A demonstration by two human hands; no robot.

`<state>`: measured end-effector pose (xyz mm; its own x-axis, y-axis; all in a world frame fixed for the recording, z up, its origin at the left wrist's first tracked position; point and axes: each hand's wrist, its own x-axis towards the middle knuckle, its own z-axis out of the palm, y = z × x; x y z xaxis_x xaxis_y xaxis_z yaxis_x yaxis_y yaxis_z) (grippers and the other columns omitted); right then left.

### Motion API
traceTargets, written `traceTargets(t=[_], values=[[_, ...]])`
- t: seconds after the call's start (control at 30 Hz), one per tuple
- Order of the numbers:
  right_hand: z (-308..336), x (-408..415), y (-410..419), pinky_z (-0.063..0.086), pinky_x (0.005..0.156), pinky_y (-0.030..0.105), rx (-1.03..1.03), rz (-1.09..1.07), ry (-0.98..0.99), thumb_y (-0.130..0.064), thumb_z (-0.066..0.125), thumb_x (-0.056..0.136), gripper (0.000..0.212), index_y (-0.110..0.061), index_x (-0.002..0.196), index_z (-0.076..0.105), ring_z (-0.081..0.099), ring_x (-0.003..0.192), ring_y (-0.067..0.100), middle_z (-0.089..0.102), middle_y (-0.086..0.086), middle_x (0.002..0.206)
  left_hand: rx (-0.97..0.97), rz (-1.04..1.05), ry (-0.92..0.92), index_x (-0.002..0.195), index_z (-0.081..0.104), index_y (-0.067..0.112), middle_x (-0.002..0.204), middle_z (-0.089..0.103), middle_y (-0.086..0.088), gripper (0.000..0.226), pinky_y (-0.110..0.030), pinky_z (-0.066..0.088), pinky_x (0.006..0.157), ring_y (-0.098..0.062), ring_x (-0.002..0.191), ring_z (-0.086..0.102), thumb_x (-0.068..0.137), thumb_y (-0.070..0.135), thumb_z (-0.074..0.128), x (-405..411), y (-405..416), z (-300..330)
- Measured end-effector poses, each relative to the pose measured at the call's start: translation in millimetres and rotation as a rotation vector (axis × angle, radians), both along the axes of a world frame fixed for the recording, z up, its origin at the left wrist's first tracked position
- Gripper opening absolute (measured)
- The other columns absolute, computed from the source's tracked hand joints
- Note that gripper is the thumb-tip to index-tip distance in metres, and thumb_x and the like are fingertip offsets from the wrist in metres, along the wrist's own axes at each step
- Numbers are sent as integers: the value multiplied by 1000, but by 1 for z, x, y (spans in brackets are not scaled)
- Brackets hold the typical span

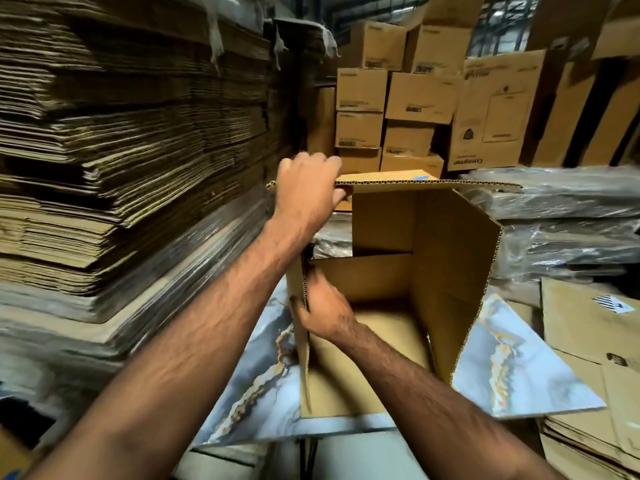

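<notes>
An open brown cardboard box point(446, 258) stands on a marble-patterned board point(512, 368), its open side facing me. My left hand point(306, 190) grips the top flap at its left corner, fingers curled over the edge. Lower down, my right hand point(325, 311) reaches across inside the box and holds the left wall's cut edge, thumb outside and fingers inside. An inner flap lies folded across the back of the box.
A tall stack of flattened cartons point(121, 150) fills the left side, close to my left arm. Sealed boxes point(391, 98) are piled behind. Plastic-wrapped bundles point(568, 223) lie to the right, with flat cartons point(595, 358) at the lower right.
</notes>
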<state>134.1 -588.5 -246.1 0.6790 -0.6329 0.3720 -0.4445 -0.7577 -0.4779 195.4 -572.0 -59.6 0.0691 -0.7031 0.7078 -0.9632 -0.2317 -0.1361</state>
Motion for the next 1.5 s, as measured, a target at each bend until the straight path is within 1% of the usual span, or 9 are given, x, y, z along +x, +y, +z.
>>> traceTargets(t=[0.17, 0.3, 0.43, 0.53, 0.6, 0.8, 0.93, 1.1, 1.5], values=[[-6, 1, 1, 47, 95, 43, -9, 26, -51, -23, 53, 91, 66, -13, 150, 26, 55, 117, 35, 40, 10, 138, 177, 295, 409, 123, 55, 15, 123, 61, -15, 64, -42, 48, 87, -37, 114, 58, 81, 60, 68, 23, 29, 5], [-6, 11, 8, 45, 93, 43, -22, -8, -67, -21, 53, 90, 65, -8, 148, 28, 54, 116, 36, 38, 12, 137, 235, 252, 696, 129, 45, 11, 125, 61, -19, 72, -40, 47, 85, -39, 115, 58, 80, 59, 68, 30, 35, -22], [-3, 21, 8, 43, 102, 44, 12, -17, -95, -16, 56, 86, 72, -1, 149, 26, 44, 126, 40, 36, 20, 137, 261, 175, 696, 148, 20, 16, 123, 61, -18, 85, -40, 45, 82, -41, 112, 59, 85, 47, 67, 16, 34, -38], [-8, 27, 9, 41, 106, 45, 30, 25, -142, -18, 57, 88, 74, 0, 151, 22, 40, 130, 40, 36, 21, 141, 373, 177, 587, 132, 41, 13, 121, 61, -20, 54, -39, 44, 78, -41, 110, 58, 88, 32, 66, 18, 32, -39], [-6, 30, 9, 45, 101, 44, 64, 30, -181, -22, 59, 91, 72, -2, 150, 23, 46, 125, 39, 38, 18, 136, 396, 194, 525, 122, 49, 10, 120, 60, -22, 29, -39, 43, 76, -41, 106, 59, 93, 14, 50, 25, 29, -36], [-17, 14, -8, 23, 119, 33, -7, 186, -199, -64, 35, 95, 85, -8, 156, 13, 27, 145, 21, 27, 11, 155, 405, 194, 469, 123, 58, 17, 117, 64, -17, 41, -39, 52, 85, -37, 106, 63, 85, 5, 51, 38, 25, -10], [-40, -9, -34, 22, 119, 34, 74, -25, -212, -68, 19, 96, 87, -2, 153, 25, 30, 143, 28, 32, 18, 153, 320, 138, 543, 118, 64, 23, 111, 67, -11, 36, -35, 51, 79, -31, 100, 64, 84, 14, 56, 37, 17, 1], [-55, -28, -83, 24, 119, 45, 186, -195, 184, -52, 49, 96, 82, -10, 157, 12, 18, 146, 38, 12, 22, 161, 205, 102, 620, 124, 65, 19, 112, 67, -12, 41, -35, 53, 86, -30, 106, 64, 86, 7, 55, 27, 8, 14], [-76, -15, -154, 5, 123, 50, 138, -164, 585, -52, 48, 95, 86, -21, 158, -2, -3, 152, 32, -8, 11, 165, 101, 112, 730, 111, 73, 21, 106, 71, -8, 31, -34, 55, 87, -25, 102, 66, 84, 12, 59, 28, -27, 66]])
